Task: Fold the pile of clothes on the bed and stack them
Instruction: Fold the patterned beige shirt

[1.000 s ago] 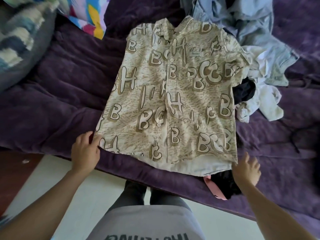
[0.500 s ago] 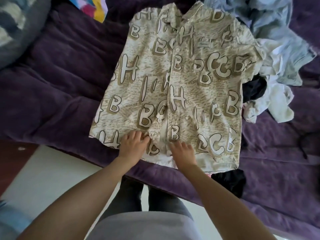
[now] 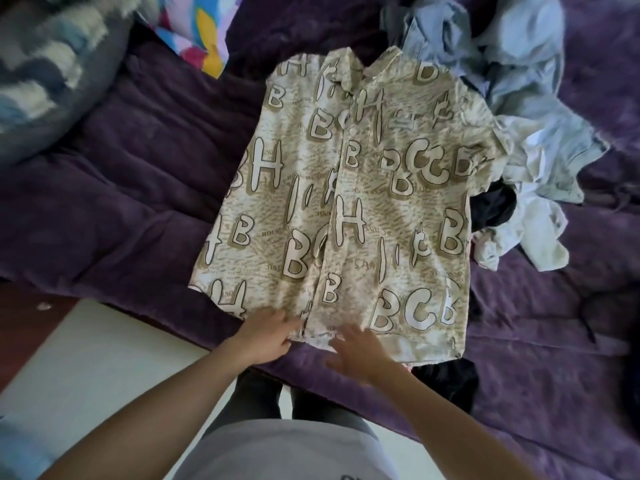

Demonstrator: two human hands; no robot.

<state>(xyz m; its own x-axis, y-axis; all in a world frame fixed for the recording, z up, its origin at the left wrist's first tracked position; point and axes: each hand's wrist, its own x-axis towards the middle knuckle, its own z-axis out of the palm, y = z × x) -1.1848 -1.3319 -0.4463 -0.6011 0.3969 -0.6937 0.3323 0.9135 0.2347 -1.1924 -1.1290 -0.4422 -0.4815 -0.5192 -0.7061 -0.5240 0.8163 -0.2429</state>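
A cream short-sleeved shirt printed with large B, H and C letters lies flat and buttoned on the purple bed cover, collar away from me. My left hand rests with fairly straight fingers on the hem beside the button strip. Just to its right, my right hand lies over the hem's edge with spread fingers, blurred and holding nothing. An unfolded pile of pale blue and white clothes sits beyond the shirt's right shoulder.
A black garment sticks out from under the shirt's near right corner, and another dark piece lies by its right side. A grey-blue pillow and a colourful cloth lie at the far left. Floor is below the bed's edge.
Both hands came in from the shirt's bottom corners to the middle of the hem, pressed on the fabric, then slid back toward me to the hem's edge. The shirt lies flatter.
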